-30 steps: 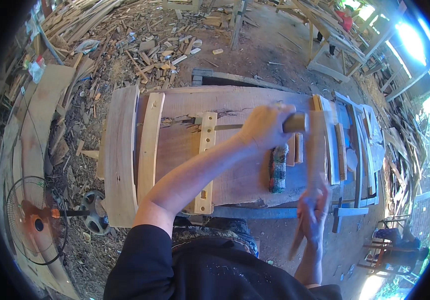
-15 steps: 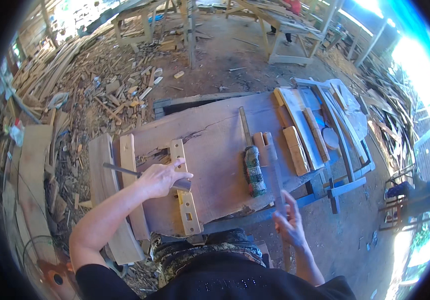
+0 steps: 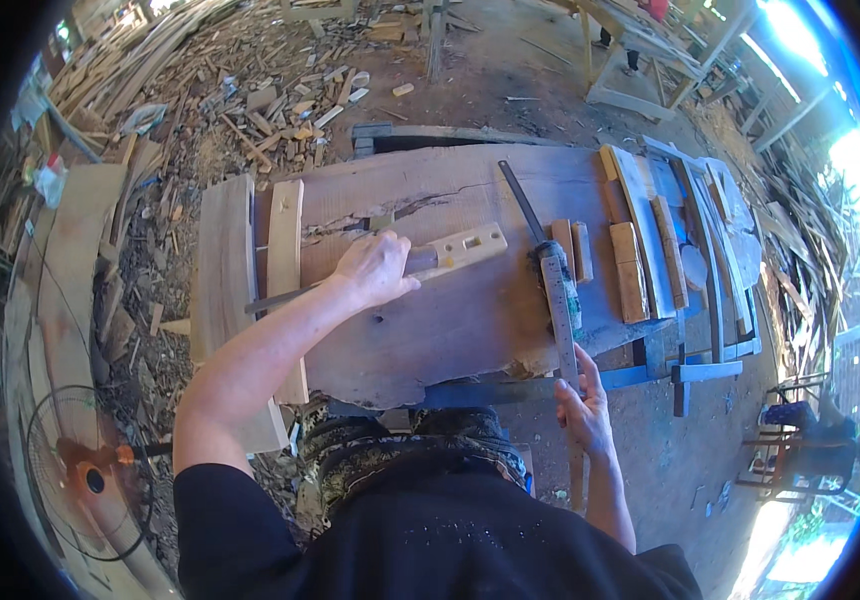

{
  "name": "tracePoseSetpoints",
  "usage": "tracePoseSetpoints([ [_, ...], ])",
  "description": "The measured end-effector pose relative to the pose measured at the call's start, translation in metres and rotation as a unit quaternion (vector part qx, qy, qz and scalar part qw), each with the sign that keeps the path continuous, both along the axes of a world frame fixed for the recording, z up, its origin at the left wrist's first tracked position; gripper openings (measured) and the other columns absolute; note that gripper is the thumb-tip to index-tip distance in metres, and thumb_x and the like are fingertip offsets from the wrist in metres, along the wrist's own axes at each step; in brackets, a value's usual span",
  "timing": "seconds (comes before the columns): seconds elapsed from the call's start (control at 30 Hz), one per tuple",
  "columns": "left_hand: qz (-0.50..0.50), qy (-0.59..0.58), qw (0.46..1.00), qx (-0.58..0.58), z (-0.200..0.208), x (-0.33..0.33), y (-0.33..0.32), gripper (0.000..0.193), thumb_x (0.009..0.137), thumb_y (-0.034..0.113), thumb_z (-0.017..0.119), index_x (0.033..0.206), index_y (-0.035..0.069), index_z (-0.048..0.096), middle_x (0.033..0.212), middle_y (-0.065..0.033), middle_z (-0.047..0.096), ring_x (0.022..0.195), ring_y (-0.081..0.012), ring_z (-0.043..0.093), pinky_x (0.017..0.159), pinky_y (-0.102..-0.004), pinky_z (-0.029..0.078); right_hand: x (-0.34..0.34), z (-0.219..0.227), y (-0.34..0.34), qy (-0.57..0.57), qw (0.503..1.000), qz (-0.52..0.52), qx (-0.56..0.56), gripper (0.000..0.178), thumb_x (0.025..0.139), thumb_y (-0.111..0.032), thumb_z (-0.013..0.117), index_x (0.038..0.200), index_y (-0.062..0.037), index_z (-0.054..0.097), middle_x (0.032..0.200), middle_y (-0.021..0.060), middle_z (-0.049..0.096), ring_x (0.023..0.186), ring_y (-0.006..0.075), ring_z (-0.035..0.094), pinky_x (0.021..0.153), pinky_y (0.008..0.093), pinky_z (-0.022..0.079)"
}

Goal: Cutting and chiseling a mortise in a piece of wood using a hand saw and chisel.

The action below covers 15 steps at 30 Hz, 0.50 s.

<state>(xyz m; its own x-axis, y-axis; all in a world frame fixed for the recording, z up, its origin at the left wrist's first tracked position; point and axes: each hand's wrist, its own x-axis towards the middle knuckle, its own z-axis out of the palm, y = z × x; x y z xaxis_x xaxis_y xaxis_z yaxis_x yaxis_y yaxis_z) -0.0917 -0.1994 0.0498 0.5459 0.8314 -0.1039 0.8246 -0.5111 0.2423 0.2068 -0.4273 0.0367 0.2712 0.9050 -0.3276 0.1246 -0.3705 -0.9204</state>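
Observation:
My left hand [image 3: 375,272] is closed round a chisel; its brown handle [image 3: 421,261] sticks out past the fingers and its dark blade [image 3: 280,300] points left. Pressed against that hand lies a pale wooden strip [image 3: 458,251] with rectangular and round holes, slanting across the board; whether the fingers also grip it is hidden. A long flat steel ruler [image 3: 559,305] with small marks is pinched in my right hand [image 3: 584,412]. Its far end lies over a cloth-wrapped handle [image 3: 574,305], from which a dark metal blade [image 3: 520,198] extends away.
The thick wooden board [image 3: 380,345] has cracks and a rough near edge. Pale slats [image 3: 286,230] lie at its left, wood blocks [image 3: 629,270] and a wooden frame [image 3: 705,255] at its right. A caged fan [image 3: 93,480] stands lower left. Scrap wood [image 3: 270,110] litters the ground beyond.
The holed strip has turned from lengthwise to slanting away to the right, with my left hand now closed beside it. The ruler's far end has come down over the cloth-wrapped handle. The view has shifted.

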Motion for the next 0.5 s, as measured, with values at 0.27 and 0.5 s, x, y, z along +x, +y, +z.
tracePoseSetpoints([
  [0.27,-0.021,-0.006,0.998,0.055,-0.003,-0.001,-0.006,0.051,0.077,0.041,0.075,0.098,-0.004,0.062,0.100,-0.0217,0.063,0.095,-0.0365,0.064,0.084,-0.0426,0.053,-0.005,-0.003,-0.003,0.048,0.998,-0.001,0.027,0.063,0.092,-0.023,0.064,0.147,-0.0180,0.034,0.077,-0.0008,0.053,0.058,0.0045,0.049,0.050,0.0202,0.042],
  [0.5,0.071,-0.367,0.912,0.167,0.117,0.037,0.001,0.035,0.077,0.035,0.076,0.096,0.009,0.062,0.083,-0.0135,0.067,0.076,-0.0305,0.067,0.069,-0.0437,0.054,-0.004,0.006,0.003,0.091,0.986,-0.042,0.131,0.062,0.094,-0.021,0.063,0.147,-0.0153,0.031,0.078,0.0026,0.055,0.052,0.0057,0.053,0.044,0.0181,0.044],
])
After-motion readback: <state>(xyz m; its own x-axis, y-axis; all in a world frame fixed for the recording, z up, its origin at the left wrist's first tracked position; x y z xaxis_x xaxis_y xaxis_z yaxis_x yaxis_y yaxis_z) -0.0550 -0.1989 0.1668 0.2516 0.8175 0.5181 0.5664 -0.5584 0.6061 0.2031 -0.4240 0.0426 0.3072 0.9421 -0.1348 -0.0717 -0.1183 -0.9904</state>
